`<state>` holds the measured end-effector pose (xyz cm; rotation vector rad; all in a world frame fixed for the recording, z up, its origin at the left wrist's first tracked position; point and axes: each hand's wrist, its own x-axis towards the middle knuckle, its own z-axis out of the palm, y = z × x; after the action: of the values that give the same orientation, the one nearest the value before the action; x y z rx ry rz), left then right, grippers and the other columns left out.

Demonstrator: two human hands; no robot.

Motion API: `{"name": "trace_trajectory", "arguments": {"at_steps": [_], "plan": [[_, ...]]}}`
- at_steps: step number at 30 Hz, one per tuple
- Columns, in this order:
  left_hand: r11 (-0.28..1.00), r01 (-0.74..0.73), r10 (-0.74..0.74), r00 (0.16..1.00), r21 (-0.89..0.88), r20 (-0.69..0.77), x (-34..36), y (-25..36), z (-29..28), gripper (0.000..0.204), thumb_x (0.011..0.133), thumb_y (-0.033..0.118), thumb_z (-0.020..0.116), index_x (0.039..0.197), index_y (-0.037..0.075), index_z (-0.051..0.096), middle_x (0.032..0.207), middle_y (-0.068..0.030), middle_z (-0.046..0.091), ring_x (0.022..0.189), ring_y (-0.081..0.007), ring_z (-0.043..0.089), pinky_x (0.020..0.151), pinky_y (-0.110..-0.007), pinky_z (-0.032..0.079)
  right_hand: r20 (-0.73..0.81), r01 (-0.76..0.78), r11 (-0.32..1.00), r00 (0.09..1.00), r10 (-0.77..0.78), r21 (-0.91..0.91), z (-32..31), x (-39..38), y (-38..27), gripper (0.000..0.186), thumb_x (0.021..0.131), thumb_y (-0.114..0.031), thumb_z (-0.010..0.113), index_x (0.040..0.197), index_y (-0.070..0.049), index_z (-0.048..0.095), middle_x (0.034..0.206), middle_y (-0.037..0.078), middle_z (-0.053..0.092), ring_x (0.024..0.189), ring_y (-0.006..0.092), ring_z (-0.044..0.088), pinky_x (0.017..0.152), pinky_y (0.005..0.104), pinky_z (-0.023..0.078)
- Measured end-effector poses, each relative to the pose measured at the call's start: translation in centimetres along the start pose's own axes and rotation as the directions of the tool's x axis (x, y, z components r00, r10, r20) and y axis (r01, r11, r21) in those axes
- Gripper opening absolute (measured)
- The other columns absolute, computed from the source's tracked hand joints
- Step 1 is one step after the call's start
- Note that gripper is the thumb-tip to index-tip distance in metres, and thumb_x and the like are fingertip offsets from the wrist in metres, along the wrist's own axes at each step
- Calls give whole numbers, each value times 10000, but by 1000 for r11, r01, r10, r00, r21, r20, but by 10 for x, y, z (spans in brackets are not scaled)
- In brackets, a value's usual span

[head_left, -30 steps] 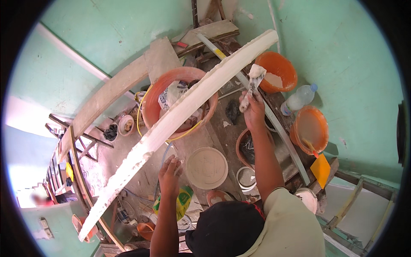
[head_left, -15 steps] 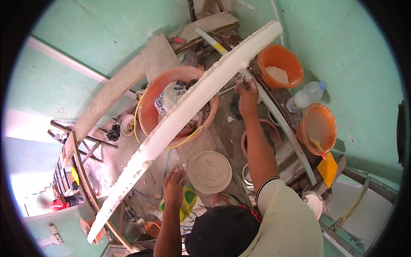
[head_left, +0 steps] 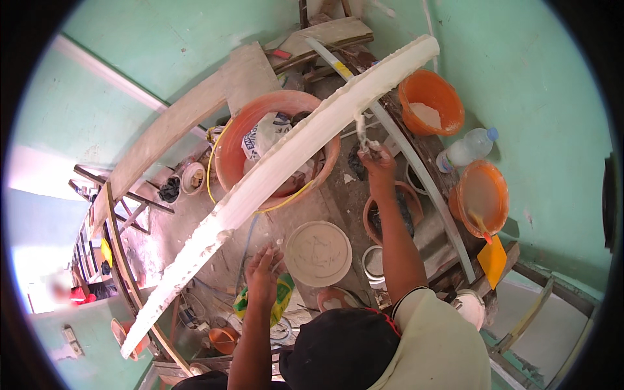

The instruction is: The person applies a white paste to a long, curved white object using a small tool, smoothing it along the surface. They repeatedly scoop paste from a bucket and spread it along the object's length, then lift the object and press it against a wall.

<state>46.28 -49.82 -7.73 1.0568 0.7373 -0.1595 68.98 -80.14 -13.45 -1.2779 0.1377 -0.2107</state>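
White plaster forms one long curved moulding [head_left: 286, 159], running from the lower left of the frame to the upper right, over a large terracotta-coloured basin [head_left: 229, 153] that holds a printed sack [head_left: 263, 133]. The right hand [head_left: 379, 164], just right of centre, is closed around a small plaster-smeared tool [head_left: 361, 133] whose tip touches the moulding's lower edge. The left hand [head_left: 263, 270], at lower centre, is open with fingers spread, holding nothing, just below the moulding; I cannot tell if it touches it. Three orange buckets show: two at the right [head_left: 432, 104] [head_left: 482, 195], one smaller at the bottom [head_left: 223, 338]. One round plaster disc [head_left: 318, 252] lies between the hands. One clear plastic bottle [head_left: 465, 149] lies between the two right buckets. One yellow scraper [head_left: 492, 259] sits at the lower right.
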Motion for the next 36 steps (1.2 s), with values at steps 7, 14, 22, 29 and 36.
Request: {"name": "trace_trajectory", "arguments": {"at_steps": [7, 14, 22, 29, 36], "plan": [[976, -28, 49, 994, -215, 94, -1, 16, 29, 420, 1028, 194, 606, 1410, 36, 534, 1169, -45, 665, 1062, -154, 631, 900, -322, 504, -23, 168, 986, 986, -168, 4, 27, 34, -9, 255, 919, -77, 738, 1140, 6, 641, 1049, 51, 670, 944, 134, 584, 841, 300, 468], [965, -24, 53, 993, -262, 104, -7, 35, 48, 433, 1030, 187, 601, 1418, 16, 517, 1152, -46, 662, 1039, -160, 630, 893, -328, 505, -4, 227, 884, 968, -251, -409, 10, 28, 1, 190, 893, -24, 743, 1074, -12, 685, 1004, 51, 702, 927, 133, 616, 848, 289, 485], [933, -4, 76, 980, -360, 186, -16, 38, 63, 434, 1034, 206, 581, 1419, 24, 495, 1203, -52, 621, 1072, -168, 613, 897, -335, 503, -147, 21, 909, 985, -91, -416, -39, 1, 6, 266, 900, -77, 763, 1120, 14, 644, 1016, 62, 671, 928, 163, 622, 843, 322, 501], [942, 30, 3, 995, -334, 97, -17, 31, 53, 342, 1011, 226, 606, 1298, 43, 574, 1138, -68, 640, 1032, -169, 630, 865, -346, 515, 51, 147, 923, 989, -138, -355, -16, -33, -3, 262, 945, -64, 724, 1181, -3, 629, 1023, 32, 667, 896, 92, 601, 801, 258, 501], [928, 42, -49, 999, 371, 8, 1, -14, -42, 444, 979, 246, 665, 1343, 41, 516, 1230, -76, 617, 1103, -188, 612, 920, -370, 506, 393, 150, 837, 916, 84, -526, -21, -93, -81, 274, 929, -128, 748, 1156, 16, 692, 1084, 103, 710, 977, 167, 648, 872, 308, 517]]}}
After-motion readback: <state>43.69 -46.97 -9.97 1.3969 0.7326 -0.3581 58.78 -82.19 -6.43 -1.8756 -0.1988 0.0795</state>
